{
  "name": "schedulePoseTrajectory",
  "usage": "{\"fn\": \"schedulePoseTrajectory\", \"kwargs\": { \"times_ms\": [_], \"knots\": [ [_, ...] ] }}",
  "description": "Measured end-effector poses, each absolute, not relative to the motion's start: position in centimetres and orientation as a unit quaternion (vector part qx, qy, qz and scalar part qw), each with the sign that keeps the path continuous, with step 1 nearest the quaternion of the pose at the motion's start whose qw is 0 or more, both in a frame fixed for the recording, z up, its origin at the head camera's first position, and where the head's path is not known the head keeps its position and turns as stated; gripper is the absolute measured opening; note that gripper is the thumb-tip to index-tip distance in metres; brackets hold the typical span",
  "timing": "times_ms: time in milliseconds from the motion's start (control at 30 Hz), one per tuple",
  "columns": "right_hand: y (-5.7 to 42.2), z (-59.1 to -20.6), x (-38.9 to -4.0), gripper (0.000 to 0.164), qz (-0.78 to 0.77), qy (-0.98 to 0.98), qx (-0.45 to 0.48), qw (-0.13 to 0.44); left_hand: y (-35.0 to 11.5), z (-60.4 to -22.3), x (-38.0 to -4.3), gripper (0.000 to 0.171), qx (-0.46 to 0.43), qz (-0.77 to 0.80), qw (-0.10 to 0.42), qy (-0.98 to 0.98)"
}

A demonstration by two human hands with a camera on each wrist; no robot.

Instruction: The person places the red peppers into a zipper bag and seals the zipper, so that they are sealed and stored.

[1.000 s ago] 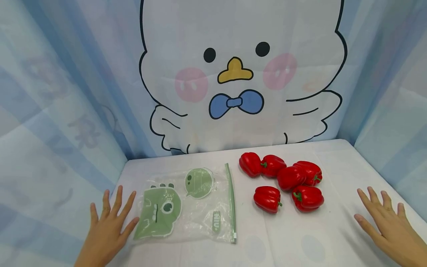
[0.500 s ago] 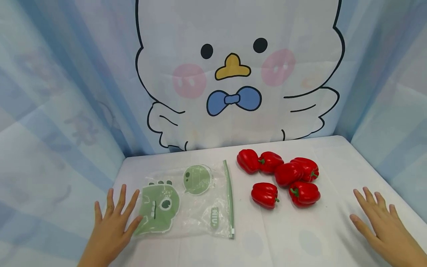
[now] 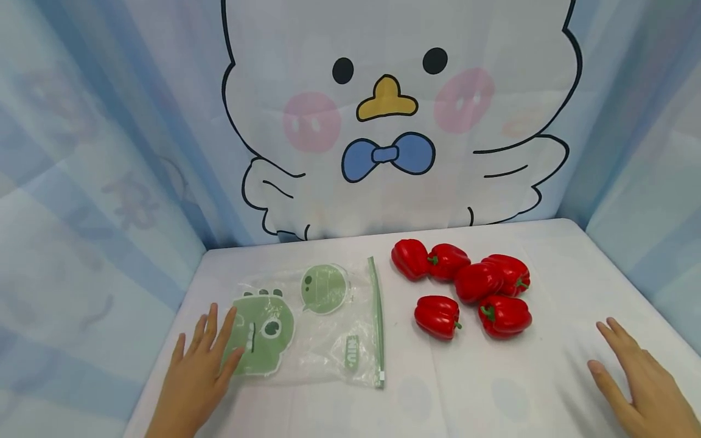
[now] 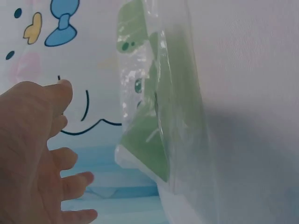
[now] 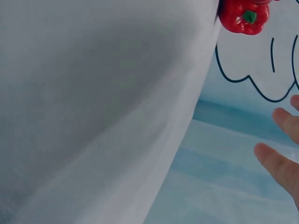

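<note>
My left hand (image 3: 194, 377) is over the left part of the table, fingers spread and holding nothing. Its thumb and forefinger overlap the edge of a clear zip bag (image 3: 323, 347) printed with green dinosaur shapes. The bag lies flat, its green zip strip facing right; in the left wrist view the bag (image 4: 159, 107) is beside the hand (image 4: 37, 149). Several red bell peppers (image 3: 436, 317) with green stems lie in a loose group right of the bag. My right hand (image 3: 646, 389), also holding nothing, hovers with extended fingers at the right, apart from the peppers.
A white cloth (image 3: 465, 407) with faint dots covers the table. Behind it hangs a curtain (image 3: 383, 213) with a cartoon bird, and pale blue curtains (image 3: 98, 213) close off both sides. One pepper (image 5: 244, 17) shows at the top of the right wrist view.
My left hand has moved right, its fingers now overlapping the bag more. The right hand has turned and its fingers have drawn closer together. The head view has shifted slightly; bag and peppers lie as before.
</note>
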State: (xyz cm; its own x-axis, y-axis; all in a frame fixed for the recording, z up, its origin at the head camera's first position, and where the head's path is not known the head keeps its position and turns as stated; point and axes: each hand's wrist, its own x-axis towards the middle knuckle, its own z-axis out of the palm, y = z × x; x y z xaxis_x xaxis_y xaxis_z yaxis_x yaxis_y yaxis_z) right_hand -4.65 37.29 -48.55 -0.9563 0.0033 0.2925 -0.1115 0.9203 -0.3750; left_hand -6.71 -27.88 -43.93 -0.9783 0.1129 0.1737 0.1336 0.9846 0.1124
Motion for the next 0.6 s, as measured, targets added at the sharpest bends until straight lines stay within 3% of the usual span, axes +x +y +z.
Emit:
{"fn": "schedulePoseTrajectory", "kwargs": {
  "times_ms": [300,400,600],
  "knots": [
    [34.9,-48.3,-3.9,0.061,0.246,-0.948,-0.015,0.202,-25.8,-44.4,-6.4,0.072,-0.067,-0.142,0.188,-0.969],
    [33.7,-48.2,-3.7,0.06,0.259,-0.942,-0.043,0.207,-25.0,-44.5,-6.4,0.072,-0.04,-0.184,0.179,-0.966],
    [31.7,-47.9,-3.8,0.056,0.326,-0.91,-0.042,0.253,-22.8,-44.6,-6.4,0.066,0.026,-0.259,0.11,-0.959]
  ]
}}
